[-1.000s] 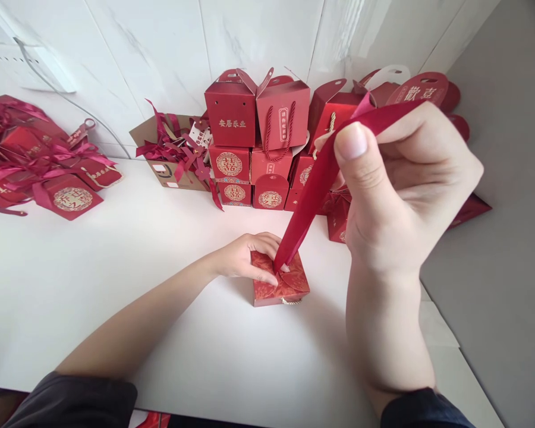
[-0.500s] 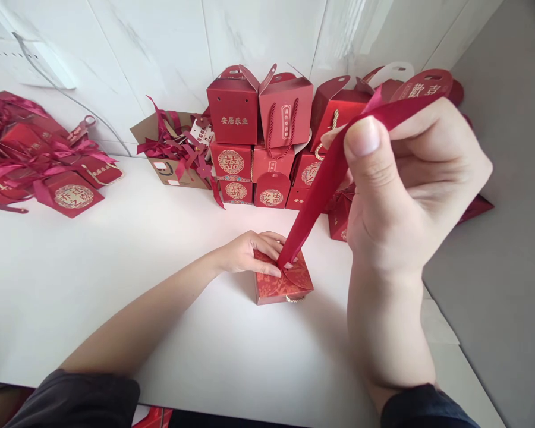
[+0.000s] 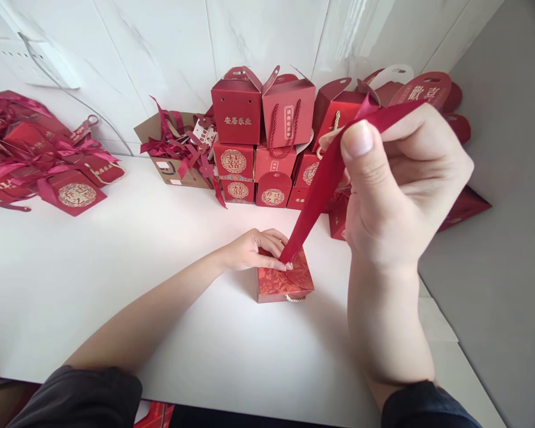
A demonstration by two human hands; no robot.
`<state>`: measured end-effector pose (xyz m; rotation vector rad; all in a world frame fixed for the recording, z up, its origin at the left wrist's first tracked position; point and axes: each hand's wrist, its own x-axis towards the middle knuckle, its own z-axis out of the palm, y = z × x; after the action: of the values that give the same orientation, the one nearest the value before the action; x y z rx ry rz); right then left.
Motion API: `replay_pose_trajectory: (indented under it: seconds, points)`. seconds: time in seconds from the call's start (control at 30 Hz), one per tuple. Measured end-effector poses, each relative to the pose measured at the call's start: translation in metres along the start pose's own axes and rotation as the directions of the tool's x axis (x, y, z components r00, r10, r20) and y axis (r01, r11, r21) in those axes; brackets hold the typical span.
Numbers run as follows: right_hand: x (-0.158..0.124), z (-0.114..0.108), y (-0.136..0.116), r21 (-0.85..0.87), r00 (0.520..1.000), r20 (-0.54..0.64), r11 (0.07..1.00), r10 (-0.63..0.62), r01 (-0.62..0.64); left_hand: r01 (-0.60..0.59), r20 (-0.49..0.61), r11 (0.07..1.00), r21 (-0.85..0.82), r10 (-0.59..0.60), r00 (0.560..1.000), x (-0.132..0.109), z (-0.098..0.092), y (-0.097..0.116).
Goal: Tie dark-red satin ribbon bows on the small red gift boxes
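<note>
Meanwhile, our left hand presses fingertips onto a small patterned red gift box on the white table, while our right hand, raised nearer us, pinches a red ribbon between thumb and fingers; the ribbon runs taut down to the box top. Beyond the left hand, stacked red boxes carry gold writing: one reads 安居乐业, and a tag behind the right hand shows 歡喜. Far left of that hand lie ribboned red packets.
</note>
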<state>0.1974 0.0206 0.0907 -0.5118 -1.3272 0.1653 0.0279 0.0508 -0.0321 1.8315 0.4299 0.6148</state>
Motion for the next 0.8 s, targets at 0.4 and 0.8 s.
replay_pose_trajectory:
  seconds: [0.4,0.8]
  points:
    - [0.009,-0.001,0.0,0.127,0.996,-0.055,0.989,-0.069,0.076,-0.032,0.004,0.999,-0.036,0.032,0.999,0.001,0.0,-0.001]
    - [0.017,-0.026,-0.023,-0.063,0.975,-0.188,0.989,0.122,-0.136,-0.121,-0.185,0.871,0.476,0.234,0.955,-0.002,-0.012,0.047]
